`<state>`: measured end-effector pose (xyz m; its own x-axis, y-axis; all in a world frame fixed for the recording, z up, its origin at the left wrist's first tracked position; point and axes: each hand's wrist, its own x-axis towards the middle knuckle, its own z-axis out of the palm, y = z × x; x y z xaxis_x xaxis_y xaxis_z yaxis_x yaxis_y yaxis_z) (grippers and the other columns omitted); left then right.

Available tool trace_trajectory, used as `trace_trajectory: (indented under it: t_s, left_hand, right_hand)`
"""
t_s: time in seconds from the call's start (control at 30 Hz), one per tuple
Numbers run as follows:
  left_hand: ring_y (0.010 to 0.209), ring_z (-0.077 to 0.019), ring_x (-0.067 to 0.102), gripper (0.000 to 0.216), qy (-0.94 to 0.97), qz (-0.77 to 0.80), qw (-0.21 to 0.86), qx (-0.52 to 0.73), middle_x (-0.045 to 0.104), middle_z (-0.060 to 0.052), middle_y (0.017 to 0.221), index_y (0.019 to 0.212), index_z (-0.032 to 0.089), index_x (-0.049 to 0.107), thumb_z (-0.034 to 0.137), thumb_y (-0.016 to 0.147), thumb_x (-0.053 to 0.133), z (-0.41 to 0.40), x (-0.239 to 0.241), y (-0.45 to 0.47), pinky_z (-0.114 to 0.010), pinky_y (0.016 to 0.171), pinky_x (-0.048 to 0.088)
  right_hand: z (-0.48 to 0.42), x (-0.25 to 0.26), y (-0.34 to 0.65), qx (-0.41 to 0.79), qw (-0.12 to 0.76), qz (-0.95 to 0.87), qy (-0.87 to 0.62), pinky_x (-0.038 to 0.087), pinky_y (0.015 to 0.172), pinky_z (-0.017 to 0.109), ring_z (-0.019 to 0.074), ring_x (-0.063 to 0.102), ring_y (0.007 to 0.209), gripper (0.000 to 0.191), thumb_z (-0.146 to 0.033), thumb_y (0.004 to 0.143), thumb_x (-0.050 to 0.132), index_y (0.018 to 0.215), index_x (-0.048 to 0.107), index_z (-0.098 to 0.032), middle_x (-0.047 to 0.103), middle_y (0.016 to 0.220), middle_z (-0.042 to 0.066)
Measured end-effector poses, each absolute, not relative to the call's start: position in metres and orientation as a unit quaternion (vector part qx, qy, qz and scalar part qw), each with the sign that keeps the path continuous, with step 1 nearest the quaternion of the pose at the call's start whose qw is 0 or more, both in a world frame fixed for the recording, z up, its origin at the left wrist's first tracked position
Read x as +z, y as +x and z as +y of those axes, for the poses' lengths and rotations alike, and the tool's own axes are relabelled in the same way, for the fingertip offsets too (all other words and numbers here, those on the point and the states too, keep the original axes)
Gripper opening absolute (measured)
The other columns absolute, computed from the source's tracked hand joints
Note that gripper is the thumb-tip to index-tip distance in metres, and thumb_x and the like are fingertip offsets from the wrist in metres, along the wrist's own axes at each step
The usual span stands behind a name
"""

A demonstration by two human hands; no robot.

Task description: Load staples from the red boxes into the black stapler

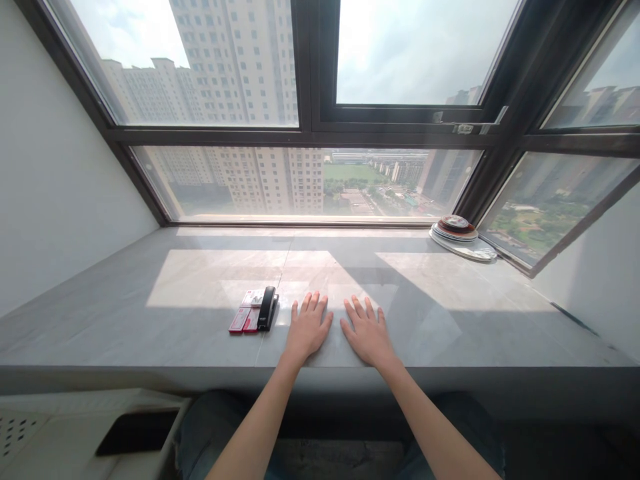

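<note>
My left hand point(309, 328) lies flat on the grey marbled sill point(200, 350), its fingers stretched out and holding nothing. Beside it, my right hand point(369, 331) rests palm down in the same way, fingers apart. Left of my left hand, and not touching it, a black stapler point(267, 309) points away from me. Against the stapler's left side sit several small red-and-white boxes point(240, 321), which look like staple boxes. Something small and light, too small to make out, lies on the upper box.
A stack of plates or lids point(457, 233) stands in the far right corner by the window frame point(310, 138). Below the sill at left is a white container point(75, 427) with a dark opening. White walls point(65, 167) bound the sill on both sides.
</note>
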<state>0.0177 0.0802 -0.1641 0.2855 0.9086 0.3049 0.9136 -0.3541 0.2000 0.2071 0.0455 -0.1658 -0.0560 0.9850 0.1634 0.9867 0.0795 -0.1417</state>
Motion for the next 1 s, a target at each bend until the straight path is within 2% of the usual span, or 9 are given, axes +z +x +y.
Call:
trace_trajectory:
  t_s: [0.67, 1.0]
  left_hand:
    - [0.156, -0.0277, 0.02, 0.052, -0.804, -0.565, 0.007, -0.183, 0.033, -0.005, 0.167, 0.154, 0.032, 0.04, 0.049, 0.106, 0.032, 0.082, -0.169, 0.017, -0.057, 0.125, 0.014]
    - [0.157, -0.0307, 0.02, 0.056, -0.812, -0.552, 0.018, -0.188, 0.03, -0.005, 0.168, 0.159, 0.031, 0.035, 0.047, 0.105, 0.035, 0.064, -0.176, 0.015, -0.059, 0.126, 0.012]
  right_hand:
    - [0.047, -0.169, 0.211, -0.002, 0.115, -0.733, -0.671, 0.005, 0.123, 0.056, 0.0316, 0.003, 0.157, 0.061, -0.056, 0.107, 0.027, 0.164, 0.027, -0.036, 0.017, 0.172, -0.003]
    - [0.045, -0.168, 0.212, 0.021, 0.135, -0.73, -0.669, 0.007, 0.123, 0.054, 0.0305, 0.006, 0.157, 0.059, -0.055, 0.106, 0.034, 0.163, 0.03, -0.038, 0.022, 0.17, -0.003]
